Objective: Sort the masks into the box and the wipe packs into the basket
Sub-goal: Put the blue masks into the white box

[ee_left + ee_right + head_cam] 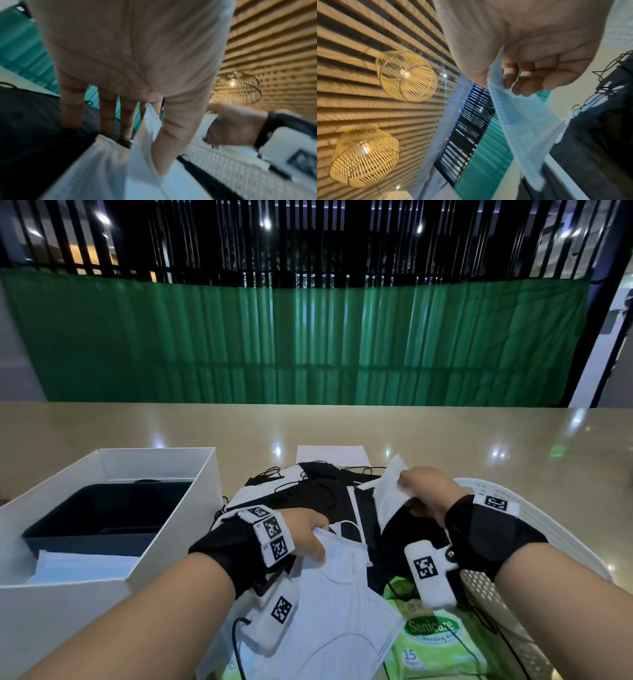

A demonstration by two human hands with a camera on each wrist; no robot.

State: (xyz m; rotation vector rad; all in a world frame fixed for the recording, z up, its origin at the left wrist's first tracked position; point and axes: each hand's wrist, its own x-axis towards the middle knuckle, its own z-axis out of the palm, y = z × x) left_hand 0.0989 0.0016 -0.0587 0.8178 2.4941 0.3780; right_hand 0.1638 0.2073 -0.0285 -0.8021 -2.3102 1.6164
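Observation:
My left hand pinches the top edge of a white mask over the pile; the left wrist view shows the thumb and forefinger on the mask. My right hand holds a second white mask, lifted and tilted; the same mask hangs from its curled fingers in the right wrist view. Black masks lie heaped in the middle of the table. A green wipe pack lies under the masks near the front. The white box stands at the left, the white basket at the right.
Inside the box sits a dark tray, with a pale mask at its near end. A white sheet of paper lies behind the pile. The beige table stretches back to a green curtain.

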